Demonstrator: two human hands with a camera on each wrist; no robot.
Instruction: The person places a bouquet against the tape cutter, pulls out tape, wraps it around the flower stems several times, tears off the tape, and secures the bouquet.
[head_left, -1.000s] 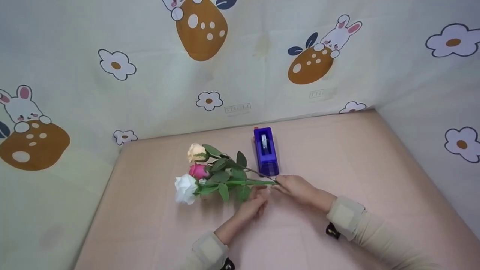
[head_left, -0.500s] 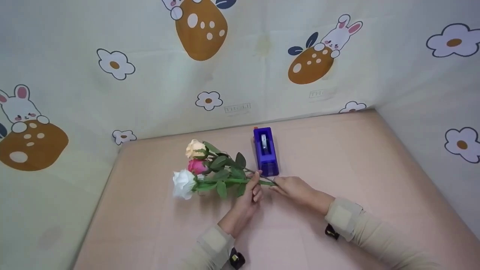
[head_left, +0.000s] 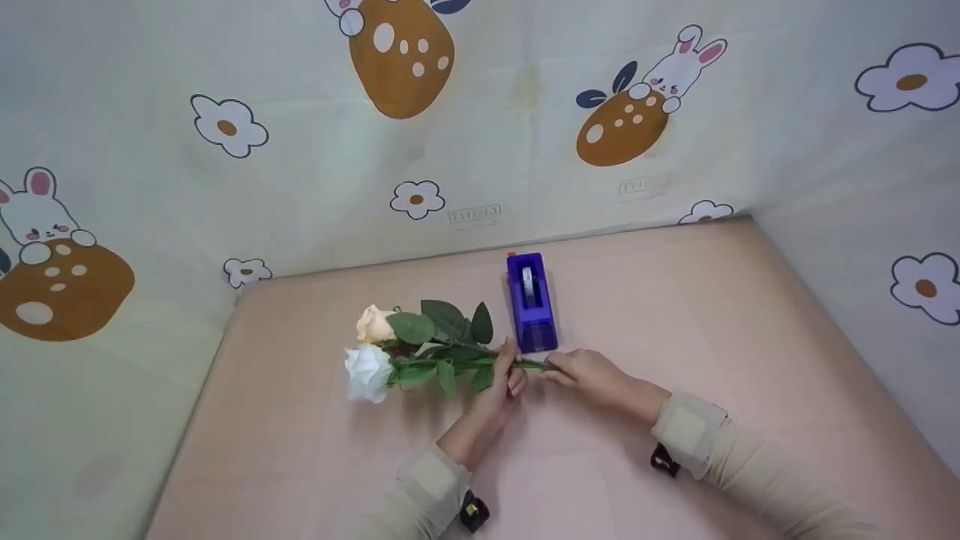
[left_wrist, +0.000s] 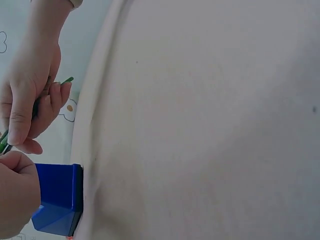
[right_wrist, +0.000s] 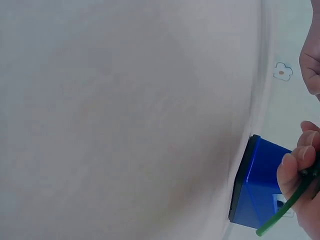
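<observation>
Two light sleeves come in nearest to us; reckoning from between the hands, with 12 o'clock straight away from the person, the left sleeve (head_left: pixel 431 484) lies at 7 to 8 o'clock and the right sleeve (head_left: pixel 690 435) near 4. Under each cuff we see a small black device (head_left: pixel 474 511).

At the centre we find both hands over the pinkish counter (head_left: pixel 570 487). The left hand (head_left: pixel 499 386) is closed round the stems (head_left: pixel 531 364), thumb laid along them on the far side; the right hand (head_left: pixel 596 379) pinches the same stems near their ends. In the right wrist view, a green stem end (right_wrist: pixel 280 217) pokes out past the curled fingers.

The blooms point to 9 o'clock: we see a white rose (head_left: pixel 368 373) and, just beyond it, a cream rose (head_left: pixel 375 325), with green leaves (head_left: pixel 448 321) between them and the left hand.

At 12 o'clock, near the stems, a blue tape dispenser (head_left: pixel 532 307) stands on the counter.

Farthest off hangs a patterned cloth (head_left: pixel 322 202). Its boxed lettering (head_left: pixel 474 215), between 11 and 12 o'clock, starts with "TH", as does another faint box (head_left: pixel 636 186) at 1; we cannot read the rest.
</observation>
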